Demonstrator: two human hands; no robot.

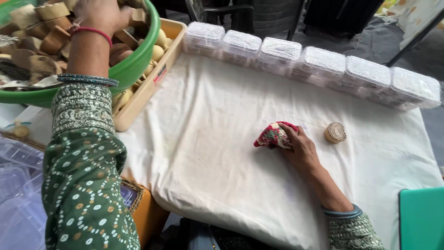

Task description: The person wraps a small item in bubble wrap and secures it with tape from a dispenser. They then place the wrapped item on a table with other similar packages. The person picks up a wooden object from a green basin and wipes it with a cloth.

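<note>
Left hand (99, 14): upper left of frame, inside green basin (134, 65), fingers curled among brown wooden pieces (46, 39); grasp cannot be told
Right hand (300, 148): centre right, fingers pressed down on red patterned cloth pad (273, 135), on white cloth (222, 153)
Round wooden block (335, 132): just right of that hand, apart from it
Clear lidded boxes (319, 65): row along the cloth's upper edge

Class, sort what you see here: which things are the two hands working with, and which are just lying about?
In use:
left hand in the green bowl of wooden blocks
right hand on the red patterned cloth pad

Lying about:
round carved wooden stamp
row of clear plastic boxes
white cloth
beige tray
</note>
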